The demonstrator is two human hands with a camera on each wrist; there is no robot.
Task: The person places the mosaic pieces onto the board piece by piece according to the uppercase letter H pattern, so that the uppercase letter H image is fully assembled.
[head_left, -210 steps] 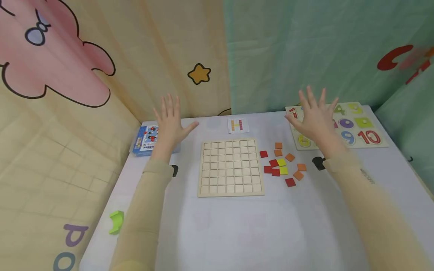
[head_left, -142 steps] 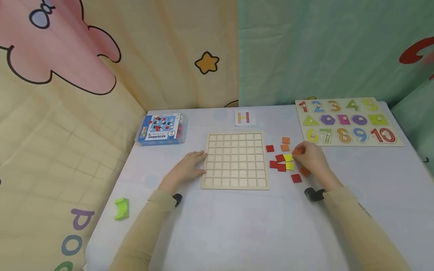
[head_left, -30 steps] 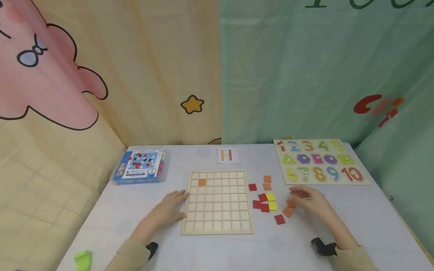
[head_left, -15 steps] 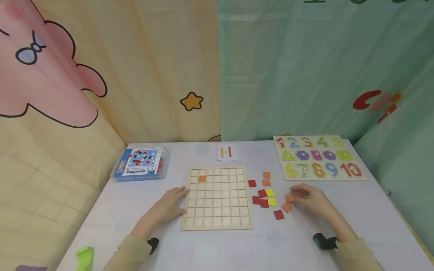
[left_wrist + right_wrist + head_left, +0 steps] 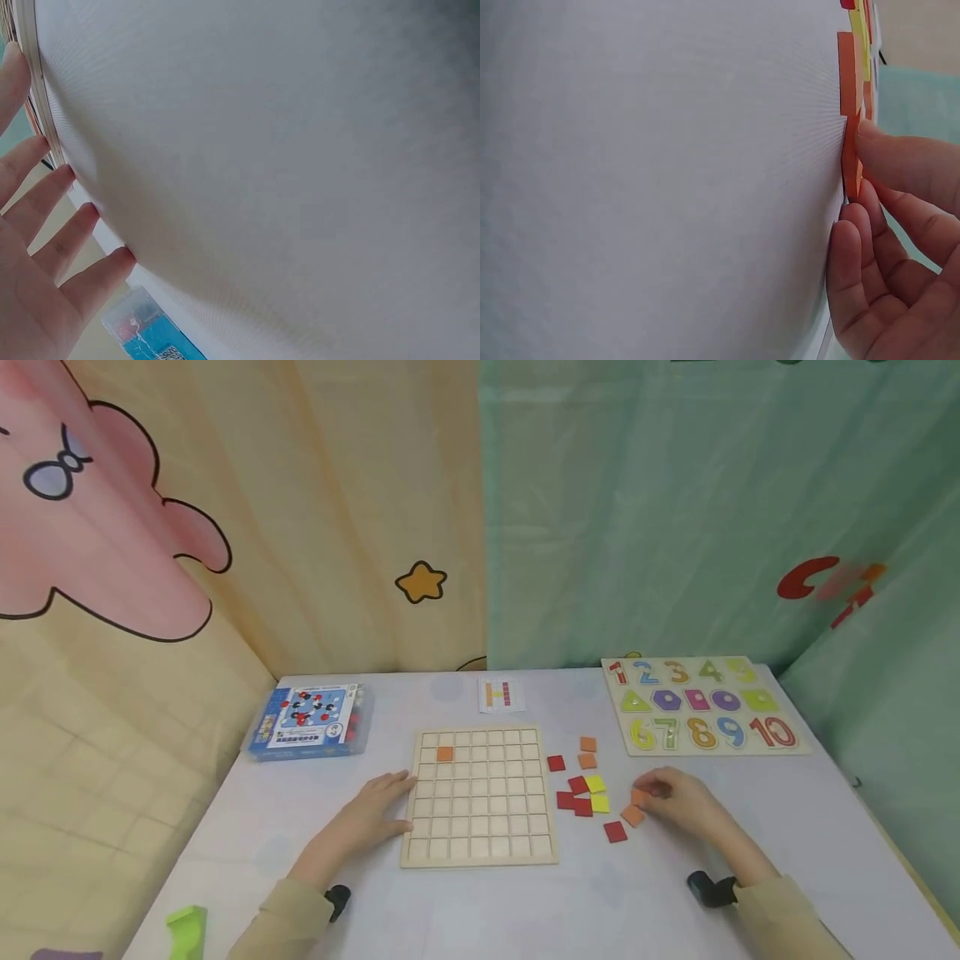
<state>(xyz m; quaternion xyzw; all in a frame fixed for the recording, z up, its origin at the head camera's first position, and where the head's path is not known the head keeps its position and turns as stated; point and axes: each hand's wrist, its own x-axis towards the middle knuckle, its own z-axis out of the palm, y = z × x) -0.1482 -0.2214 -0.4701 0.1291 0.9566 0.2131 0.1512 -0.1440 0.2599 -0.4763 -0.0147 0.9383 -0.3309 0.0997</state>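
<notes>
A wooden grid board (image 5: 489, 806) lies mid-table, with one orange tile (image 5: 446, 753) set in a cell of its second row, toward the left. My left hand (image 5: 367, 814) rests against the board's left edge, fingers spread and thumb lower down; the left wrist view shows the fingertips along the side. To the right of the loose tiles, my right hand (image 5: 686, 802) pinches another orange square tile (image 5: 851, 161) by its edge, the thumb on its upper face and fingers at the far side. That tile is low at the tabletop, beside a further orange tile (image 5: 633, 815).
Between board and right hand lie several red tiles (image 5: 615, 832), two yellow tiles (image 5: 600, 804) and two more orange tiles (image 5: 588, 744). Behind are a pattern card (image 5: 502, 695), a blue boxed set (image 5: 307, 718) and a number puzzle (image 5: 705, 706). A green piece (image 5: 187, 931) sits front left.
Both raised hands came down, the left to the board's edge. My right hand took an orange tile, which now sits on the board, then returned and took hold of another orange tile.
</notes>
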